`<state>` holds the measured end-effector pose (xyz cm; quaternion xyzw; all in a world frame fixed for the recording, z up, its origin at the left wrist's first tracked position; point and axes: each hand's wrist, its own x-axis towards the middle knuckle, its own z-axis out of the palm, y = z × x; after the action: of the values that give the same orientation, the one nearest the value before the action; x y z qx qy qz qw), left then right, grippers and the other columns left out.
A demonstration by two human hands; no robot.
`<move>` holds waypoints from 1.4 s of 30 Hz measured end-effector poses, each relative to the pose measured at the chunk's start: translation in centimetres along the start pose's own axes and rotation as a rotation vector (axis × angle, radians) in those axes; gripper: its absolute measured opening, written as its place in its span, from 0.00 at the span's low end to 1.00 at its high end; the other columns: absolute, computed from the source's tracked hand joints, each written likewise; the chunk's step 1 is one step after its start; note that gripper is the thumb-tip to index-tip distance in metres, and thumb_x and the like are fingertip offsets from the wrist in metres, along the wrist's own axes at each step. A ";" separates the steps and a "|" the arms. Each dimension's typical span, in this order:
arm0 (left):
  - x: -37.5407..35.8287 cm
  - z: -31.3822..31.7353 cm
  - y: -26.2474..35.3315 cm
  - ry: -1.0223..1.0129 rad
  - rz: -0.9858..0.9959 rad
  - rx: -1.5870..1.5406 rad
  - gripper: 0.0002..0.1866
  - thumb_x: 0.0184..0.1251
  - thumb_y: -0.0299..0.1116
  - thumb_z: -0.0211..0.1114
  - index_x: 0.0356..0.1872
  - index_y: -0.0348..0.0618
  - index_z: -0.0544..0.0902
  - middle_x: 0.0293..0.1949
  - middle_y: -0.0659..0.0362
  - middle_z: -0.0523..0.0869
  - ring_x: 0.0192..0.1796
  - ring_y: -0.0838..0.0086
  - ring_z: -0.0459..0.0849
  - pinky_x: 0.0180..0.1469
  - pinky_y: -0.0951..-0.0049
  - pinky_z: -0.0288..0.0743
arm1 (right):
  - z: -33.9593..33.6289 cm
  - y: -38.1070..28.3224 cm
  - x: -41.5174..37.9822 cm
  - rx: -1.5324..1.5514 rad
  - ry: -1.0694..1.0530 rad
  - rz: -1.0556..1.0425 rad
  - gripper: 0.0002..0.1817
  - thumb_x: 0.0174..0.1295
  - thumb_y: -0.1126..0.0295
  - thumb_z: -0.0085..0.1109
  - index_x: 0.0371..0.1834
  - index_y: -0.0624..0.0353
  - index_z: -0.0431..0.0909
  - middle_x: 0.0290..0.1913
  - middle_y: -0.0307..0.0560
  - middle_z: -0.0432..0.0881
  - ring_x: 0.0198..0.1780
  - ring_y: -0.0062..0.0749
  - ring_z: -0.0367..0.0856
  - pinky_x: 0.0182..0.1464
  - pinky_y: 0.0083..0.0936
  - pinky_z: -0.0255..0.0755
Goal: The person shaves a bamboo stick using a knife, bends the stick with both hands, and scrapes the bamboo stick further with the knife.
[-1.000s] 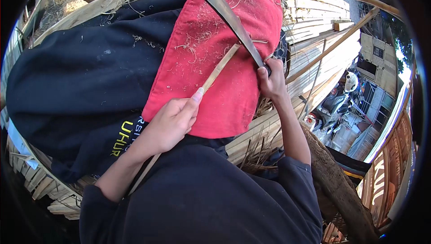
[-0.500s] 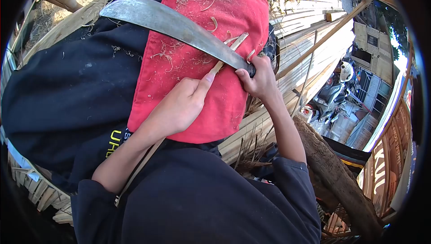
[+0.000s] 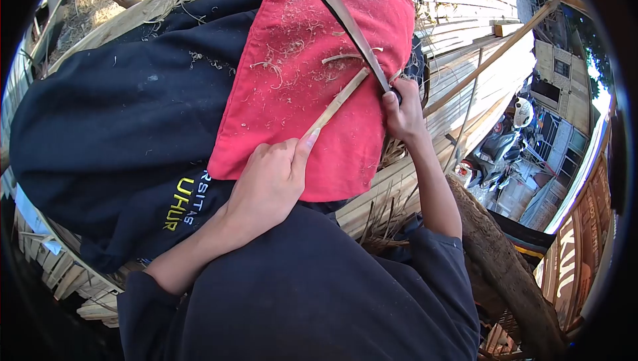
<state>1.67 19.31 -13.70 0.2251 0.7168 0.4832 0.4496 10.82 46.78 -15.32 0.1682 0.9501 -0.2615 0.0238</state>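
In my left hand (image 3: 272,172) is a thin pale bamboo strip (image 3: 339,100), gripped with the thumb laid along it. The strip slants up to the right, its far end close beside the blade. My right hand (image 3: 405,110) is wrapped round the handle of a machete (image 3: 349,22), whose handle is mostly hidden by the fingers. The long curved blade points up and away, seen nearly edge-on, with its tip cut off by the top of the view. Under both lies a red cloth (image 3: 286,108) across my lap, strewn with fine curled shavings (image 3: 292,55).
Dark clothing (image 3: 119,122) with yellow and white lettering covers my legs. Stacked pale wooden slats (image 3: 465,62) lie on the right, crossed by a slanting pole (image 3: 492,55). A thick log (image 3: 498,248) runs along the lower right. Farther off stands a motorbike (image 3: 495,148) with a white helmet.
The machete has swung from lying across the strip to pointing upward, now turned edge-on. My left hand has drawn the strip back, exposing more of it. A curled shaving lies on the cloth.
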 end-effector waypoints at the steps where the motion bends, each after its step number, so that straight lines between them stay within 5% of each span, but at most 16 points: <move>1: 0.8 0.2 0.6 -0.017 0.004 -0.002 0.23 0.81 0.36 0.46 0.28 0.29 0.76 0.17 0.41 0.73 0.23 0.46 0.74 0.32 0.50 0.66 | -0.1 -0.3 -0.1 0.013 0.004 0.023 0.35 0.62 0.36 0.56 0.31 0.66 0.76 0.28 0.62 0.75 0.38 0.58 0.70 0.46 0.45 0.64; 4: 3.6 0.8 1.9 -0.053 -0.001 0.069 0.20 0.81 0.35 0.45 0.35 0.27 0.78 0.21 0.40 0.76 0.26 0.43 0.77 0.34 0.48 0.69 | -0.8 -0.9 0.1 -0.082 -0.082 0.024 0.34 0.59 0.37 0.61 0.30 0.67 0.76 0.27 0.63 0.75 0.36 0.59 0.72 0.45 0.44 0.66; 5: 4.2 1.0 2.2 -0.061 -0.009 0.100 0.20 0.81 0.34 0.45 0.38 0.27 0.79 0.22 0.40 0.77 0.27 0.43 0.78 0.35 0.48 0.71 | -0.4 -0.9 0.1 -0.053 0.047 -0.043 0.34 0.56 0.38 0.64 0.27 0.67 0.76 0.24 0.63 0.74 0.33 0.60 0.72 0.43 0.44 0.66; 8: 4.9 1.3 2.2 -0.046 0.016 0.096 0.23 0.80 0.37 0.46 0.32 0.25 0.80 0.23 0.33 0.80 0.29 0.37 0.81 0.37 0.42 0.76 | -0.9 -1.2 0.8 -0.133 0.006 -0.107 0.33 0.52 0.41 0.70 0.22 0.66 0.74 0.18 0.61 0.72 0.23 0.59 0.72 0.33 0.44 0.67; 11: 4.9 1.6 1.7 -0.003 0.110 0.122 0.21 0.80 0.37 0.46 0.42 0.26 0.81 0.25 0.32 0.80 0.32 0.37 0.82 0.38 0.43 0.76 | -1.4 -2.4 1.4 -0.096 -0.006 -0.149 0.33 0.50 0.42 0.73 0.18 0.66 0.73 0.16 0.60 0.71 0.22 0.58 0.72 0.29 0.44 0.66; 14: 5.0 1.3 1.7 -0.068 0.126 0.305 0.22 0.81 0.34 0.42 0.63 0.30 0.75 0.30 0.37 0.80 0.36 0.47 0.82 0.42 0.52 0.72 | -1.8 -1.9 1.8 -0.209 -0.134 -0.115 0.34 0.48 0.42 0.74 0.15 0.66 0.72 0.15 0.60 0.70 0.21 0.58 0.73 0.28 0.44 0.66; 20: 5.3 0.1 0.7 -0.174 0.036 -0.079 0.22 0.82 0.35 0.42 0.69 0.37 0.71 0.24 0.43 0.75 0.26 0.60 0.74 0.37 0.61 0.70 | -1.2 -2.4 2.0 -0.244 -0.069 -0.159 0.36 0.45 0.39 0.75 0.15 0.66 0.72 0.14 0.59 0.69 0.20 0.59 0.73 0.26 0.44 0.66; 23: 4.4 0.7 -0.3 -0.064 0.134 -0.115 0.23 0.84 0.40 0.42 0.55 0.31 0.80 0.20 0.52 0.71 0.23 0.70 0.67 0.31 0.67 0.66 | -1.2 -2.6 1.8 -0.242 -0.093 -0.161 0.35 0.48 0.40 0.73 0.18 0.67 0.74 0.15 0.60 0.71 0.22 0.60 0.74 0.29 0.45 0.68; 26: 2.5 -1.0 0.0 -0.237 -0.282 -0.311 0.25 0.83 0.42 0.45 0.34 0.28 0.79 0.17 0.45 0.73 0.20 0.59 0.70 0.32 0.56 0.67 | -0.7 -1.9 1.8 -0.158 -0.014 -0.053 0.32 0.55 0.42 0.69 0.23 0.68 0.77 0.18 0.62 0.73 0.27 0.62 0.75 0.35 0.46 0.69; 28: -1.0 -2.0 -0.9 -0.241 -0.285 -0.284 0.29 0.84 0.44 0.44 0.24 0.29 0.72 0.16 0.49 0.68 0.20 0.66 0.64 0.30 0.60 0.64 | -0.7 -1.4 1.8 -0.065 -0.056 0.044 0.29 0.63 0.45 0.61 0.29 0.68 0.79 0.21 0.64 0.74 0.32 0.63 0.74 0.43 0.47 0.67; 34: -1.9 -2.5 0.5 -0.178 -0.267 -0.190 0.27 0.83 0.41 0.45 0.26 0.28 0.74 0.18 0.42 0.72 0.21 0.53 0.71 0.32 0.55 0.66 | -0.8 -0.9 0.9 -0.094 -0.121 0.078 0.34 0.64 0.41 0.55 0.26 0.69 0.74 0.27 0.66 0.74 0.35 0.59 0.69 0.44 0.46 0.63; 36: -0.8 -1.9 1.0 -0.184 -0.165 -0.122 0.26 0.82 0.39 0.45 0.26 0.27 0.75 0.19 0.39 0.75 0.24 0.47 0.75 0.34 0.52 0.68 | -0.7 -1.6 0.5 -0.122 -0.077 0.053 0.40 0.68 0.34 0.40 0.25 0.68 0.69 0.25 0.61 0.67 0.33 0.54 0.64 0.42 0.43 0.59; 39: 1.8 -0.1 1.1 -0.132 0.026 -0.028 0.24 0.81 0.36 0.45 0.27 0.27 0.77 0.23 0.36 0.79 0.31 0.40 0.79 0.41 0.45 0.70 | -1.1 -2.0 0.7 -0.072 -0.071 0.027 0.35 0.62 0.37 0.55 0.25 0.68 0.74 0.26 0.64 0.73 0.34 0.58 0.70 0.42 0.44 0.64; 42: 3.8 0.8 2.8 -0.139 -0.045 0.057 0.24 0.81 0.36 0.45 0.28 0.26 0.78 0.25 0.35 0.81 0.32 0.39 0.80 0.42 0.44 0.71 | -1.1 -1.6 0.7 -0.122 -0.038 -0.014 0.36 0.56 0.38 0.65 0.24 0.69 0.75 0.25 0.64 0.76 0.32 0.59 0.74 0.39 0.45 0.68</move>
<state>0.19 23.84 -12.94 0.2547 0.7020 0.4357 0.5025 9.69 46.24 -13.71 0.1548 0.9648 -0.2066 0.0503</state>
